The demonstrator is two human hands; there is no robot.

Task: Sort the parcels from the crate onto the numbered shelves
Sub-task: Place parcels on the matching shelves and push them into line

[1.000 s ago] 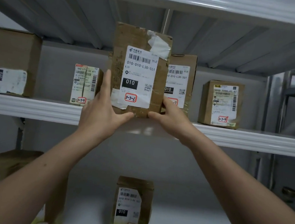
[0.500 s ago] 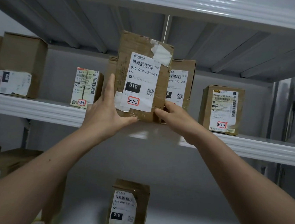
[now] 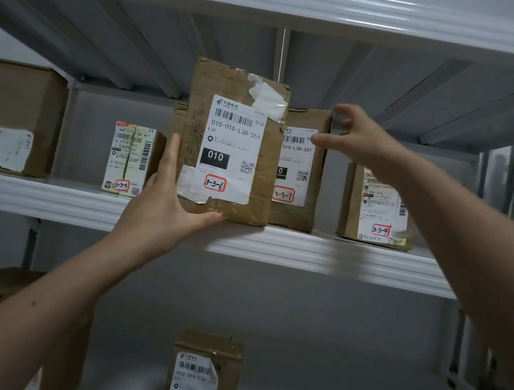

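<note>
**A:** What's moved vs half a sec ago?

**B:** Right hand (image 3: 356, 139) has let go of the bottom edge of the brown cardboard parcel (image 3: 232, 147), the one w/ the white label and red-boxed "3-3-6" tag. It's now up beside that parcel's top right corner.

**A:** Holding anything?

**B:** No. Fingers loosely spread, thumb out toward the label of the brown box tagged "3-3-7" (image 3: 295, 213) just behind. Can't tell if it touches.

**A:** Left hand?

**B:** Left hand (image 3: 163, 216) grips the parcel's lower left corner, w/ fingers (image 3: 170, 159) up the left side and thumb under the bottom edge.

**A:** Parcel position?

**B:** Upright, slightly tilted, label facing out. Its bottom is at the front lip of the white metal shelf (image 3: 307, 252), in front of the 3-3-7 box. It sits between a small white-labelled box tagged "3-3-4" (image 3: 128, 157) on the left and a brown box tagged "3-3-9" (image 3: 352, 205) on the right.
</note>
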